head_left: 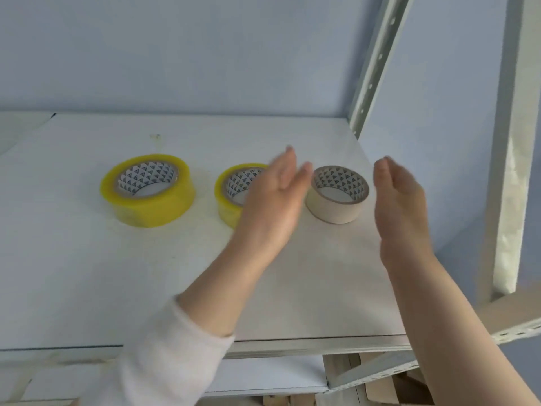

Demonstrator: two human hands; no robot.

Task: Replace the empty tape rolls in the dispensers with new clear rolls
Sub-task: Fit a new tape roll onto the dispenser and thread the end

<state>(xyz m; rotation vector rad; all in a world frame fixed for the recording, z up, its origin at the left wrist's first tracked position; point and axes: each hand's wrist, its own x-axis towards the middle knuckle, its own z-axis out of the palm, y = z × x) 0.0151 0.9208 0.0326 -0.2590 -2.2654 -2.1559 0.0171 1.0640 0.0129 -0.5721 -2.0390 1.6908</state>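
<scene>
Three tape rolls lie flat in a row on a white shelf board [87, 273]. The big yellowish clear roll [147, 190] is on the left. A smaller yellowish clear roll [231, 194] is in the middle, partly hidden by my left hand [275, 200]. On the right sits an empty-looking cardboard core [336, 193] with a patterned inside. My left hand is open, fingers stretched, just left of the core. My right hand [401, 200] is open and slightly cupped, just right of the core. Neither hand touches it. No dispenser is in view.
A perforated metal upright [377, 63] stands at the shelf's back right corner, and a second post [510, 159] is nearer on the right. A blue wall is behind. A lower shelf and cardboard pieces [377, 388] show below the front edge.
</scene>
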